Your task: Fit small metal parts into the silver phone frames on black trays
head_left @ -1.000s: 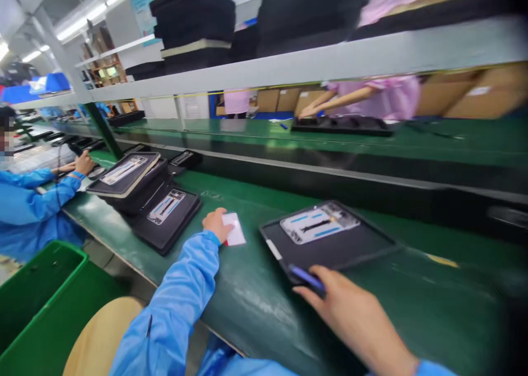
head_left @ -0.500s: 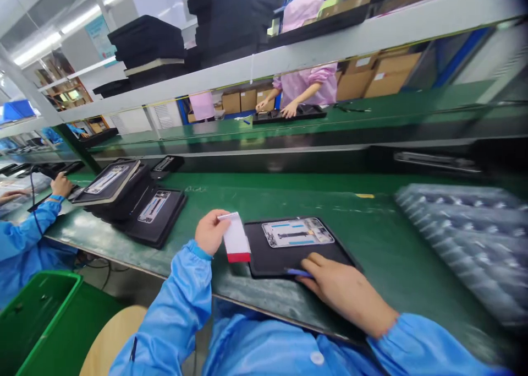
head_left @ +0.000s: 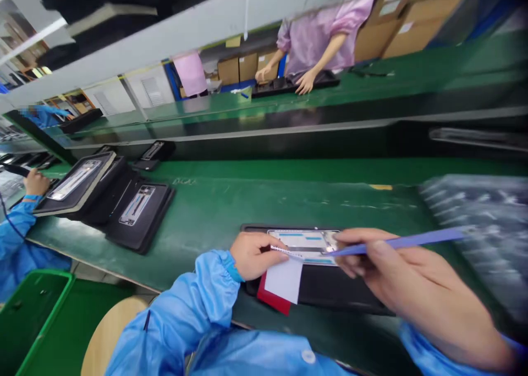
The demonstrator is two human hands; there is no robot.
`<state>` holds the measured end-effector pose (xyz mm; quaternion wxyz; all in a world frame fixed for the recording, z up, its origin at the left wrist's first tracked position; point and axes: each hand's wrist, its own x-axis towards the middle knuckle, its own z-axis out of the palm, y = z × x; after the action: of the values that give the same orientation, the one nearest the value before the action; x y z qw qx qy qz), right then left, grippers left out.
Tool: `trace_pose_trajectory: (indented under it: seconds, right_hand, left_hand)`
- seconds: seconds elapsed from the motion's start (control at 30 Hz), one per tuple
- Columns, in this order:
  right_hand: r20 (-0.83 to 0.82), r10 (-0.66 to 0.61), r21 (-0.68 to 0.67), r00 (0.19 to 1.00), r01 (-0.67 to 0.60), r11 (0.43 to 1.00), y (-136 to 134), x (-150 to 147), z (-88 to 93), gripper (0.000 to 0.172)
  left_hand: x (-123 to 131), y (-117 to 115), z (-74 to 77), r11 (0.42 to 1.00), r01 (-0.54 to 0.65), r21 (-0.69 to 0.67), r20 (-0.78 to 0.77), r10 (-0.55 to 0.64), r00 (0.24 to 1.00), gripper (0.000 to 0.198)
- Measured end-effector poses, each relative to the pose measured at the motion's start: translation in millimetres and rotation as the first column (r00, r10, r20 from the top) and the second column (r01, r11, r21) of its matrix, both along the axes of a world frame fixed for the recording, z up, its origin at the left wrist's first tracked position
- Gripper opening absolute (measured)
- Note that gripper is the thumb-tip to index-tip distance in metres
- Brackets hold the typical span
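Note:
My left hand (head_left: 258,255) pinches the spiral-bound top edge of a small notepad (head_left: 284,279) with white pages and a red cover. The pad hangs over the near left part of a black foam tray (head_left: 342,288). In that tray lies a phone frame (head_left: 305,238) with blue strips, partly covered by my hands and the pad. My right hand (head_left: 396,271) grips slim blue tweezers (head_left: 412,240) close to the frame's right end. Their tip points left, over the frame; whether it touches is unclear.
Left on the green bench (head_left: 214,205) is a stack of black trays (head_left: 88,183) with phone frames, beside another tray (head_left: 140,216). Bubble wrap (head_left: 487,238) lies right. A green bin (head_left: 45,321) and round stool (head_left: 113,332) stand lower left. Co-workers sit left and across.
My left hand has moved right with the notepad, now over the tray. My right hand has lifted the tweezers to the phone frame's right end. The view has tilted downward.

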<state>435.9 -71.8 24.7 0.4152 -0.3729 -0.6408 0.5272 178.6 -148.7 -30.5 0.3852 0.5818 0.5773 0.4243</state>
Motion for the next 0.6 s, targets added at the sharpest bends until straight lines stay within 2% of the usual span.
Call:
trace_pose_trajectory:
  seconds: [0.07,0.17,0.27,0.4,0.5,0.6]
  right_hand:
    - [0.026,0.054,-0.038,0.998,-0.053,0.998,0,-17,-10.0,0.054]
    - [0.060,0.034,-0.075,0.998,-0.029,0.997,0,-30,-28.8,0.051]
    - [0.073,0.035,-0.096,0.997,-0.028,0.995,-2,-28,-48.4,0.044]
    - [0.100,0.013,-0.007,0.995,-0.013,1.000,-7,-13,-70.0,0.028]
    - [0.115,0.041,0.030,0.993,-0.045,0.999,-12,-9,-73.4,0.025]
    - [0.198,0.059,0.026,0.979,-0.065,0.998,-15,-15,-64.9,0.032]
  left_hand:
    - [-3,5,-8.0,0.999,0.041,0.024,-0.031,-0.041,0.999,0.022]
    - [-6,7,-15.7,0.996,0.077,0.048,-0.045,-0.074,0.996,0.029]
    - [-7,6,-17.2,0.995,0.088,0.049,-0.041,-0.086,0.995,0.039]
    - [-6,5,-15.1,0.993,0.117,0.020,-0.034,-0.116,0.993,0.047]
    - [-7,6,-14.9,0.988,0.154,0.022,-0.046,-0.153,0.987,0.049]
    - [-8,6,-15.1,0.984,0.177,0.028,-0.071,-0.175,0.982,0.050]
